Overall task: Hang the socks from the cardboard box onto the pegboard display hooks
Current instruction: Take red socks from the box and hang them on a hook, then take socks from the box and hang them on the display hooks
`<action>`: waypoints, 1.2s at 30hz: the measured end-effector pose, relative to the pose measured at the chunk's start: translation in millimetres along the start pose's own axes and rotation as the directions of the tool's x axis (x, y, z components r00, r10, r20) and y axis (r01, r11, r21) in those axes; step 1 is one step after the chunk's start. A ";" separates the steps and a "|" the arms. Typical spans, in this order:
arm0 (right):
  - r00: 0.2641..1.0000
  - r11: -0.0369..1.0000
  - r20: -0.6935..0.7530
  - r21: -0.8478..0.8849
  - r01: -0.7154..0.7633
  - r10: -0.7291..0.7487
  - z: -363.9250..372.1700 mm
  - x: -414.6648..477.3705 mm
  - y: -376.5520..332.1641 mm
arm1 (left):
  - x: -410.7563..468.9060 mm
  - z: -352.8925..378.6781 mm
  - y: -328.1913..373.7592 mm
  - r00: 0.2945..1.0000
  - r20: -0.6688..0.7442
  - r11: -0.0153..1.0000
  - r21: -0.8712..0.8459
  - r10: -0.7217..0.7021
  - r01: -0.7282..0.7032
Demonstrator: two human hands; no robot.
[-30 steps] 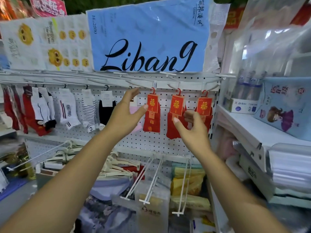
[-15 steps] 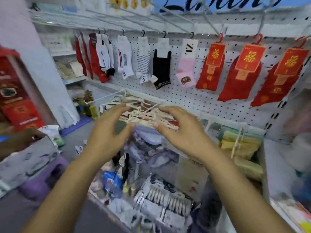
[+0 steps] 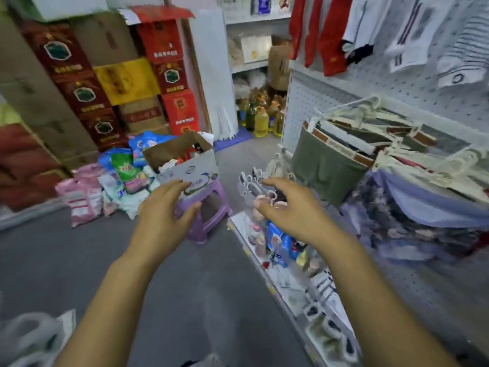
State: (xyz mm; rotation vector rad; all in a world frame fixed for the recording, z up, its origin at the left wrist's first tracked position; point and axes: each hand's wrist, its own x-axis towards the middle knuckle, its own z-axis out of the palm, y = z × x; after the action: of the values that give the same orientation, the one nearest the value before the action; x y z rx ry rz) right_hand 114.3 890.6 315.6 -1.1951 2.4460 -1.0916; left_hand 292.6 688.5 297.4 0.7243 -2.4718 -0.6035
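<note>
An open cardboard box with packed socks inside stands on a purple plastic stool on the floor, left of the display. My left hand hovers just in front of the box, fingers straight and spread, holding nothing. My right hand reaches out beside it, fingers loosely bent, empty. The white pegboard fills the upper right, with red socks and white striped socks hanging from its hooks.
Stacked red, yellow and brown cartons line the left wall, with bagged goods piled on the floor before them. Oil bottles stand at the back. Hung underwear and small goods fill the lower display. The grey floor lies between.
My view has swung left and down from the hung red socks to the box on the stool. Both hands have dropped from the hooks and now reach toward the box, still empty.
</note>
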 end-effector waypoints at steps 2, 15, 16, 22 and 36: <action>0.999 1.000 0.035 0.018 -0.001 0.001 44.7 24.6 -6.1 | 3.7 -11.2 -45.0 0.998 0.005 0.998 0.029 -0.057 0.057; 0.933 0.971 0.302 0.068 -0.228 0.198 222.4 145.8 11.7 | 34.8 8.4 -225.3 0.900 0.223 0.923 0.181 -0.375 0.339; 0.927 0.969 0.313 0.067 -0.238 0.206 230.9 158.9 19.1 | 41.5 17.7 -232.6 0.888 0.231 0.914 0.178 -0.399 0.364; 0.892 0.975 0.414 0.042 -0.217 0.181 282.5 269.0 60.8 | 101.5 70.0 -276.6 0.809 0.261 0.850 0.176 -0.527 0.496; 0.822 0.989 0.557 0.006 -0.149 0.120 345.5 573.6 75.2 | 342.9 128.9 -400.7 0.713 0.258 0.754 0.122 -0.652 0.645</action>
State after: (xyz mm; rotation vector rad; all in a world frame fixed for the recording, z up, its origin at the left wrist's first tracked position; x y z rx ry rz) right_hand -140.0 307.7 92.7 -1.1076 1.9973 -0.6370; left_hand 116.1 216.2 96.1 1.6605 -2.4338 -0.9899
